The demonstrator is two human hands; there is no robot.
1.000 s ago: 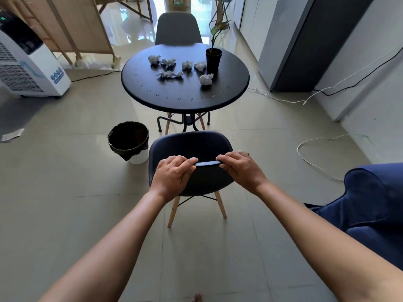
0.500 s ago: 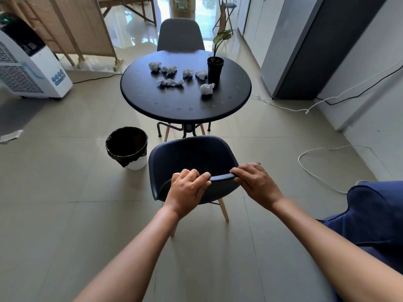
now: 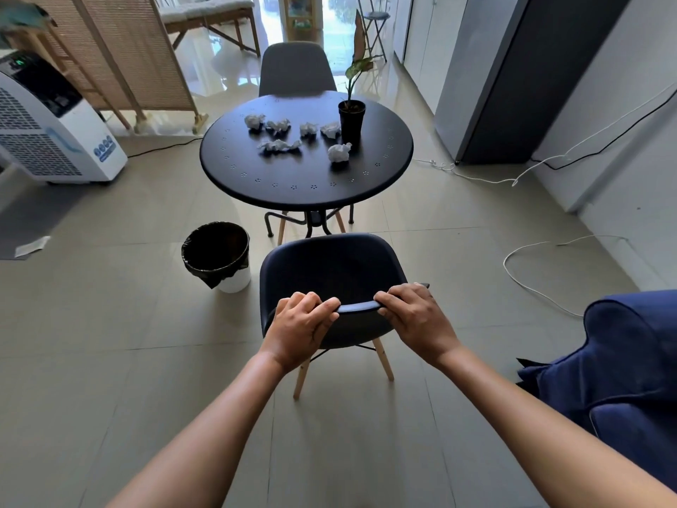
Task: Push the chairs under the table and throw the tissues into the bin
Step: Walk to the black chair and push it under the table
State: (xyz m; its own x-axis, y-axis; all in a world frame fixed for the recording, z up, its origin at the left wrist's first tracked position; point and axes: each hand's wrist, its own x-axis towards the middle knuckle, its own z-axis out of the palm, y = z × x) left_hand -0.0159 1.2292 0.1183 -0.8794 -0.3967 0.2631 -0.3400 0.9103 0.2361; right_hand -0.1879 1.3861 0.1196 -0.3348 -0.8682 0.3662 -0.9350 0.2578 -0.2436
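Both hands, left hand and right hand, grip the top edge of the near chair, which stands short of the table; an off-line push could knock the bin just beside it, with the tissues on the table

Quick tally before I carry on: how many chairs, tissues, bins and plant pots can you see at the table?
Chairs: 2, near chair held by left hand and right hand, far chair
Crumpled tissues on the table: 6
Bins: 1
Plant pots: 1
Total: 10
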